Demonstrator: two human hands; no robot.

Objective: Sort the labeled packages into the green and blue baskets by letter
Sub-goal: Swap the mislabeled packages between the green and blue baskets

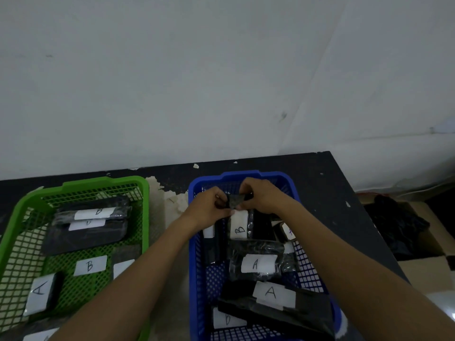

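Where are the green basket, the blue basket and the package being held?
green basket (103,181): head view, far rim.
blue basket (194,267): head view, left wall.
held package (234,202): head view, dark top edge.

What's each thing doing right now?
left hand, pinching the B package's end.
right hand, pinching the same end.
B package, held by both hands.
blue basket, holding mixed A and B packages.
green basket, holding B packages and an A.

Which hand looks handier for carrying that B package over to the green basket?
Probably the left hand: it pinches the B package and sits on the side nearer the green basket; the right hand would have to cross over.
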